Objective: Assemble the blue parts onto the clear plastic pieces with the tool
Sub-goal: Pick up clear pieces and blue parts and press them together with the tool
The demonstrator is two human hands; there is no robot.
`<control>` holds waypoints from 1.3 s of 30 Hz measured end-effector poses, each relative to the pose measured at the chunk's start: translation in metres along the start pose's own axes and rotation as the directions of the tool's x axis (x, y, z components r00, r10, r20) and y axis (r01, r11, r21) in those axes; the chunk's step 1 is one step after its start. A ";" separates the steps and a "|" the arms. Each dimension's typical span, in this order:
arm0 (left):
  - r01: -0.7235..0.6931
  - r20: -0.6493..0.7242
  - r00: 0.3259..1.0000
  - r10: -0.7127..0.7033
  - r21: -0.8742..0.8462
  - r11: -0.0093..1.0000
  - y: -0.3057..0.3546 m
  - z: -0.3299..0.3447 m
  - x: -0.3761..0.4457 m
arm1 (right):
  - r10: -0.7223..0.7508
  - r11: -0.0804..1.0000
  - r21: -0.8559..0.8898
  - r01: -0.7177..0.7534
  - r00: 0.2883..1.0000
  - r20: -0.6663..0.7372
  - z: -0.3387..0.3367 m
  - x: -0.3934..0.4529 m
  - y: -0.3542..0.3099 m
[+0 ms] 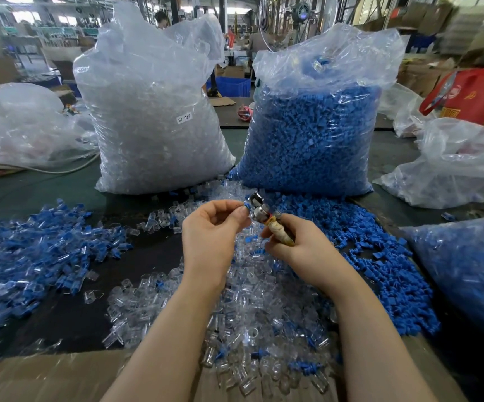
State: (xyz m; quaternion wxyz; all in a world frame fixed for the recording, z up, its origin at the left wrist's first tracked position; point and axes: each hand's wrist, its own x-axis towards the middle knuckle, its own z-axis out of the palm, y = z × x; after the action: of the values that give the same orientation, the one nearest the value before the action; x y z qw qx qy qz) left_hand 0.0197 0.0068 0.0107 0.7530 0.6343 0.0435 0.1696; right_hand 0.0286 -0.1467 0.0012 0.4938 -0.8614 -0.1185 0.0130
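Two hands are meeting just above the middle of the worktop, and the work is happening right at the fingertips. The right hand is gripping the tool by its pale wrapped handle, fingers curled round it, angling the metal head up and leftward, presumably so the socket is facing the part being fed in. The left hand is pinching a blue part between thumb and forefinger, holding it right against the tool's head; whether it is already seated there is too small to tell. Both hands are hovering over the loose clear pieces, keeping the next one within easy reach below. Loose blue parts are lying in a heap to the right, just beside the tool hand, which suits quick picking. Over on the left, a pile of joined pieces, blue and clear together, is sitting well apart, likely the finished lot. Behind, a bag of clear pieces and a bag of blue parts are standing side by side as stock.
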 end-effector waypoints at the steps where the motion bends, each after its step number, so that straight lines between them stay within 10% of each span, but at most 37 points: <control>1: -0.007 0.003 1.000 0.007 -0.004 1.000 0.000 0.000 0.000 | 0.002 1.000 -0.008 -0.001 1.000 0.016 0.000 0.000 0.000; 20: -0.029 0.055 0.998 0.029 -0.002 1.000 0.002 -0.005 0.003 | -0.006 0.986 -0.168 0.003 1.000 -0.018 0.006 0.000 0.000; 26: 0.182 0.020 0.983 -0.181 -0.157 0.971 0.005 -0.012 0.007 | -0.036 0.971 -0.239 0.011 0.995 -0.098 0.008 0.002 0.001; 32: 0.255 -0.221 0.839 -0.497 -0.648 0.718 0.010 -0.055 0.033 | 0.069 0.863 -0.447 -0.235 0.932 -0.356 0.001 0.006 0.011; 39: -0.138 -0.369 0.675 -0.639 -0.914 0.382 0.014 -0.103 0.042 | 0.234 0.720 -0.497 -0.484 0.844 -0.483 -0.002 0.003 0.014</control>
State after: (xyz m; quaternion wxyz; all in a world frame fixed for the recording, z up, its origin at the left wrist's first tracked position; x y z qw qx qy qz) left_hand 0.0277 0.1183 0.0113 0.9106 0.0048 0.3249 0.2556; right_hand 0.0348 -0.1545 -0.0099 0.1949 -0.9634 0.1562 -0.0977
